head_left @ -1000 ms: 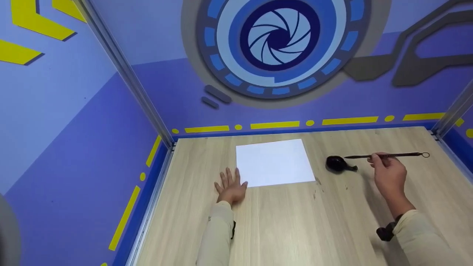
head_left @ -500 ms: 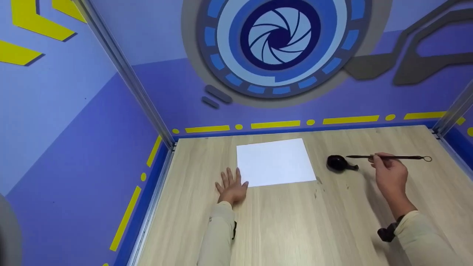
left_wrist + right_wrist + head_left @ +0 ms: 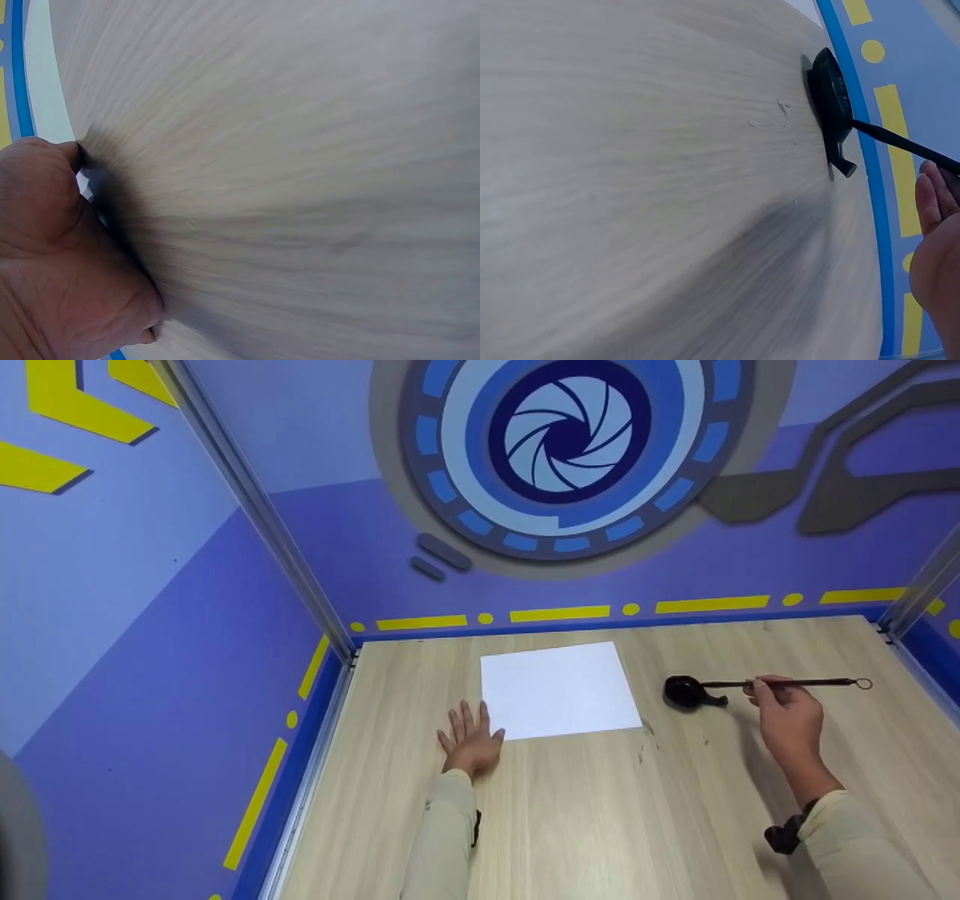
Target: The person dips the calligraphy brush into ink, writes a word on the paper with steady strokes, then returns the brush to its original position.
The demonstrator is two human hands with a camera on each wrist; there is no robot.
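In the head view a white sheet of paper (image 3: pixel 561 690) lies on the wooden table. My left hand (image 3: pixel 472 741) rests with spread fingers at its lower left corner, the thumb and a fingertip on the edge. The right hand (image 3: pixel 791 716) pinches a dark calligraphy brush (image 3: pixel 817 682), held almost level, with a hanging loop at its right end. Its tip end meets the black ink dish (image 3: pixel 682 692), a small round dish with a short handle pointing right. From the right wrist view, the brush (image 3: pixel 900 141) reaches the rim of the dish (image 3: pixel 829 94).
Small dark marks (image 3: pixel 649 729) show on the table (image 3: pixel 570 817) near the paper's lower right corner. A blue printed wall (image 3: pixel 330 555) stands behind the table, and metal posts (image 3: pixel 247 499) frame its corners.
The right hand has lowered slightly, and the brush tip has gone from just above and beside the ink dish to its rim. The left hand and paper have stayed in place.
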